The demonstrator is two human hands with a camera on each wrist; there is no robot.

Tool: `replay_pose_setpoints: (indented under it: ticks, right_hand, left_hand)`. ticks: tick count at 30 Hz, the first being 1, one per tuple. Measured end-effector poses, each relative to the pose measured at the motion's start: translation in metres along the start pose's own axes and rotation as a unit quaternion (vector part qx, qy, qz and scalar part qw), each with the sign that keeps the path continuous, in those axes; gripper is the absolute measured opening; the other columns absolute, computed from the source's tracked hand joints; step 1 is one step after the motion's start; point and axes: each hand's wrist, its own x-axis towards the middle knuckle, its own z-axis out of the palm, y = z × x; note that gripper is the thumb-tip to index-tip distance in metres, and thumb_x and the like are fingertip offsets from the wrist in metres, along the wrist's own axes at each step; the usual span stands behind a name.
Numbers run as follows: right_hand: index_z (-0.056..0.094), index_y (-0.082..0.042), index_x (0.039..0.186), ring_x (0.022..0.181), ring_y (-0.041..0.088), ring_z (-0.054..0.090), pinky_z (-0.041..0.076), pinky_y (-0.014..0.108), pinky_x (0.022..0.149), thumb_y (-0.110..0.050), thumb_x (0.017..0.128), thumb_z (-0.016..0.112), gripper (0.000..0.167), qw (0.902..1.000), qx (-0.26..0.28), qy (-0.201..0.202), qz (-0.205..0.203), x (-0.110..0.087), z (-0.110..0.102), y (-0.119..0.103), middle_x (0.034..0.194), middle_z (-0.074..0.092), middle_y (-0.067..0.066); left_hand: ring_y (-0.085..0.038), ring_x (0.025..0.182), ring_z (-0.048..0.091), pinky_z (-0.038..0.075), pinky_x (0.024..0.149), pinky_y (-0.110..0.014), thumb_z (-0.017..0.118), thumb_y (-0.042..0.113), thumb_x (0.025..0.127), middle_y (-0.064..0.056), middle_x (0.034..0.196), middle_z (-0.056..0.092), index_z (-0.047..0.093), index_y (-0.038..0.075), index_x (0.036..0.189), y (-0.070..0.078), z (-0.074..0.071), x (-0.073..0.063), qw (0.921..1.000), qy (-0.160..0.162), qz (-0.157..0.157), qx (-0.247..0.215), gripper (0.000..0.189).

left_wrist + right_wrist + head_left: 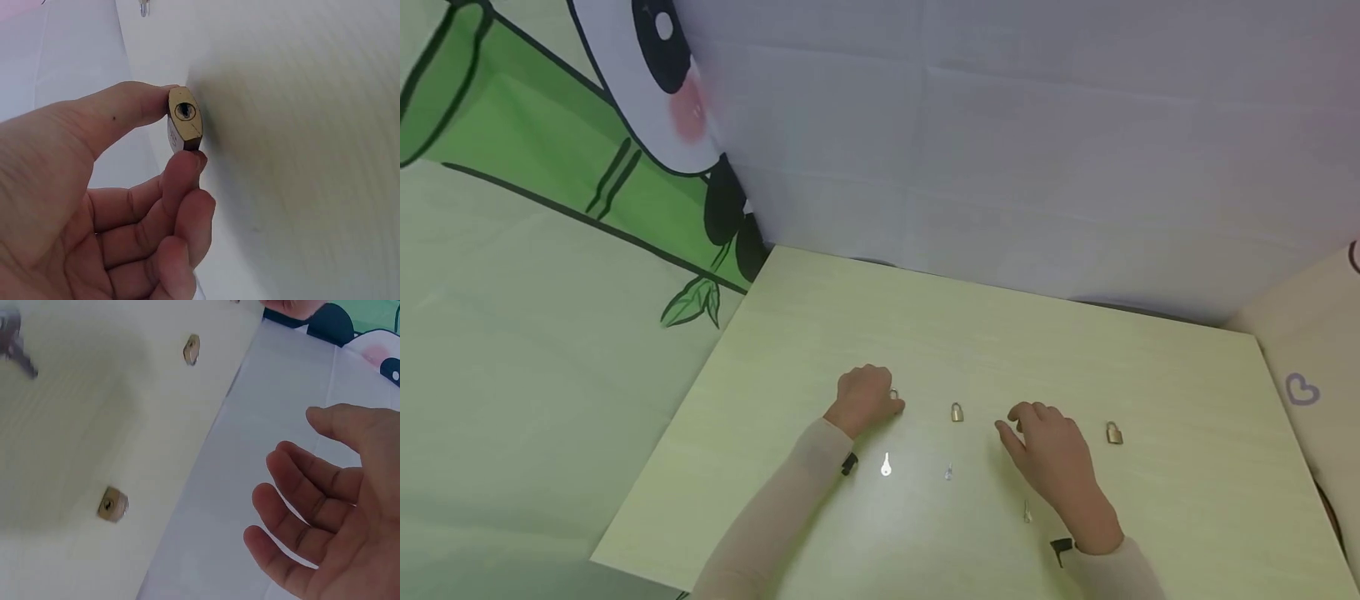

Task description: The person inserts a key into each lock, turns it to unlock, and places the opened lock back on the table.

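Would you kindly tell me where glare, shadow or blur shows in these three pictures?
Head view: glare on the table around the leftmost key, which shines white; left wrist view: soft shadow on the table beside the held padlock; right wrist view: the gray shape at upper left, perhaps a key, is blurred.

Right hand [1056,454] could slide straight ahead over the tabletop [1037,350] no prob, but one padlock [957,413] sits off its left, another padlock [1114,434] off its right, and probably a key [1027,513] behind its thumb.
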Motion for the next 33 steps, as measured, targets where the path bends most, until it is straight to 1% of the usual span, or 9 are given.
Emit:
replay_pose_setpoints:
  ticks: [2,4,9,12,17,20,23,28,33]
  right_hand:
    - [0.065,-0.003,0.085,0.054,0.017,0.049,0.038,0.027,0.046,-0.016,0.080,0.080,0.021,0.9999,0.003,0.009,-0.005,0.000,0.007,-0.007,0.071,0.059,0.004]
    - [0.064,-0.004,0.083,0.053,0.014,0.046,0.034,0.024,0.043,-0.016,0.081,0.080,0.021,1.0000,0.005,0.002,0.005,0.000,0.014,-0.015,0.069,0.057,0.002]
    - [0.064,-0.006,0.084,0.056,0.012,0.045,0.033,0.022,0.041,-0.018,0.084,0.079,0.019,0.9955,0.025,-0.065,0.064,0.004,0.025,-0.037,0.069,0.053,-0.003]
    - [0.063,-0.007,0.083,0.056,0.010,0.044,0.033,0.022,0.041,-0.019,0.085,0.079,0.019,0.9929,0.036,-0.083,0.077,0.008,0.031,-0.051,0.068,0.052,-0.003]
    - [0.061,-0.009,0.081,0.053,0.009,0.039,0.032,0.022,0.041,-0.020,0.084,0.080,0.022,0.9912,0.045,-0.105,0.066,0.013,0.046,-0.073,0.067,0.050,-0.003]
    - [0.060,-0.010,0.080,0.054,0.009,0.039,0.032,0.023,0.041,-0.021,0.085,0.078,0.022,0.9883,0.049,-0.132,0.059,0.015,0.056,-0.085,0.066,0.047,-0.004]
    - [0.059,-0.012,0.079,0.055,0.010,0.041,0.034,0.024,0.042,-0.021,0.086,0.076,0.021,0.9838,0.056,-0.160,0.059,0.016,0.063,-0.097,0.067,0.046,-0.005]
    - [0.059,-0.014,0.075,0.061,0.011,0.047,0.038,0.026,0.046,-0.020,0.087,0.074,0.021,0.9721,0.081,-0.205,0.081,0.019,0.070,-0.111,0.069,0.048,-0.006]
    - [0.053,-0.017,0.068,0.060,0.009,0.044,0.038,0.028,0.048,-0.021,0.088,0.072,0.027,0.9591,0.099,-0.249,0.092,0.019,0.081,-0.122,0.066,0.045,-0.008]
  left_hand:
    - [-0.011,0.051,0.030,0.028,0.045,-0.027,0.071,0.038,0.084,0.005,0.056,0.030,0.036,0.017,0.058,0.000,-0.002,-0.001,1.0000,0.000,0.001,0.000,0.048]
    - [-0.011,0.051,0.029,0.027,0.045,-0.027,0.071,0.036,0.084,0.005,0.055,0.029,0.035,0.017,0.058,0.001,-0.004,-0.002,1.0000,-0.001,0.002,-0.001,0.048]
    - [-0.010,0.051,0.023,0.022,0.045,-0.026,0.070,0.038,0.085,0.006,0.055,0.024,0.033,0.017,0.057,0.001,-0.010,-0.004,1.0000,0.000,0.004,0.005,0.050]
    - [-0.010,0.050,0.022,0.021,0.045,-0.026,0.070,0.040,0.086,0.006,0.054,0.023,0.033,0.018,0.057,0.001,-0.015,-0.005,0.9999,0.000,0.005,0.014,0.051]
    - [-0.010,0.049,0.023,0.022,0.044,-0.026,0.069,0.039,0.085,0.006,0.054,0.025,0.035,0.017,0.058,0.002,-0.023,-0.006,0.9997,0.007,0.009,0.021,0.048]
    - [-0.010,0.049,0.024,0.023,0.044,-0.026,0.070,0.040,0.085,0.006,0.054,0.025,0.036,0.017,0.059,0.003,-0.028,-0.006,0.9997,0.008,0.011,0.022,0.049]
    - [-0.010,0.049,0.025,0.023,0.044,-0.026,0.070,0.041,0.085,0.005,0.054,0.026,0.036,0.017,0.059,0.005,-0.032,-0.007,0.9997,0.003,0.013,0.022,0.049]
    - [-0.010,0.050,0.024,0.023,0.044,-0.026,0.068,0.038,0.085,0.006,0.055,0.026,0.036,0.017,0.058,0.007,-0.035,-0.009,0.9997,0.005,0.017,0.017,0.047]
    - [-0.009,0.050,0.020,0.020,0.044,-0.025,0.067,0.035,0.084,0.006,0.054,0.022,0.033,0.017,0.058,0.007,-0.033,-0.009,0.9996,0.009,0.023,0.012,0.046]
